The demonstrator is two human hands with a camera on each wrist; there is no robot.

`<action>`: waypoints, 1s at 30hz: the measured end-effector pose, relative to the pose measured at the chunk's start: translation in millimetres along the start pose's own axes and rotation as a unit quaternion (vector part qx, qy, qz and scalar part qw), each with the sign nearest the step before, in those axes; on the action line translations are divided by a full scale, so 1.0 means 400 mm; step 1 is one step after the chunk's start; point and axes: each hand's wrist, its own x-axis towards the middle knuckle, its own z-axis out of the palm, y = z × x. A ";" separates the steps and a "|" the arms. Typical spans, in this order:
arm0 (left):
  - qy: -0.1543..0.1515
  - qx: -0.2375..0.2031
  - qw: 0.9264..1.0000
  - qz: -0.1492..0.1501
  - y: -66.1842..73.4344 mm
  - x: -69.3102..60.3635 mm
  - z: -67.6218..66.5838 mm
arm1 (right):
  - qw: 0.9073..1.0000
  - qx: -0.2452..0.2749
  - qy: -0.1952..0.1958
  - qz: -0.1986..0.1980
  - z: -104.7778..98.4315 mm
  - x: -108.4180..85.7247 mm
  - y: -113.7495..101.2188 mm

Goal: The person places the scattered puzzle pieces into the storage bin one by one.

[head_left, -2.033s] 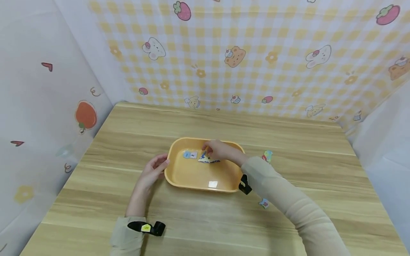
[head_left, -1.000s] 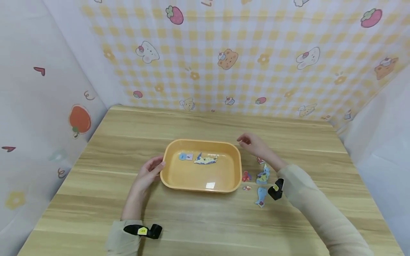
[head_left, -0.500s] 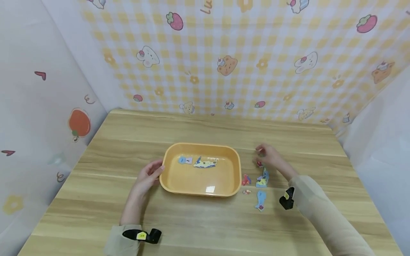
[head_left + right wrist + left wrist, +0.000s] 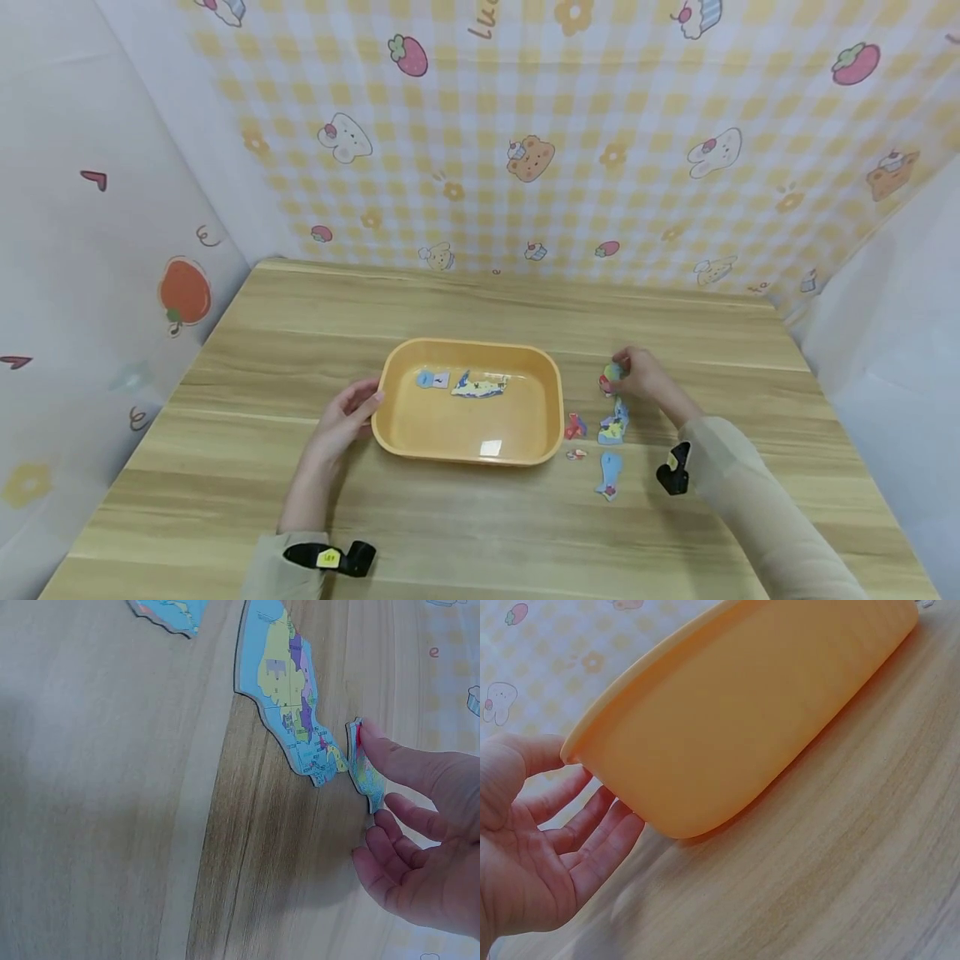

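Note:
My left hand (image 4: 348,414) holds the left end of a yellow-orange plastic tray (image 4: 465,429), thumb at the rim and fingertips against the outer wall in the left wrist view. To the right of the tray, my right hand (image 4: 648,379) pinches a small map puzzle piece (image 4: 363,771) between thumb and index finger. Whether that piece is lifted off the table is hard to tell. Inside the tray lie a yellow-and-blue piece (image 4: 480,387) and a pale blue and lilac piece (image 4: 432,380). A larger map piece (image 4: 289,682) lies beside my right hand.
More puzzle pieces lie on the wooden table (image 4: 480,533) right of the tray: a red one (image 4: 575,427), a tiny one (image 4: 576,455) and a light blue one (image 4: 610,475). A checked cloth (image 4: 450,125) hangs behind the table.
My right hand has left the yellow-and-blue piece in the tray, moved right and taken hold of a piece on the table. The left hand has stayed at the tray's left end.

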 end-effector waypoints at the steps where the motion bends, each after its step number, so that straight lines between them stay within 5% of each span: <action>1: 0.000 0.000 1.000 0.000 -0.001 0.000 0.000 | 1.000 0.003 -0.002 0.007 0.001 0.003 0.001; 10: 0.001 0.002 1.000 0.006 -0.009 0.001 0.001 | 1.000 -0.014 0.023 -0.011 -0.001 0.006 -0.005; 20: 0.000 0.001 1.000 0.010 -0.009 -0.001 0.002 | 0.998 0.040 0.021 -0.040 0.010 0.000 -0.026; 30: 0.009 -0.001 1.000 0.007 -0.009 0.003 0.003 | 0.991 0.042 0.061 -0.115 -0.011 -0.012 -0.094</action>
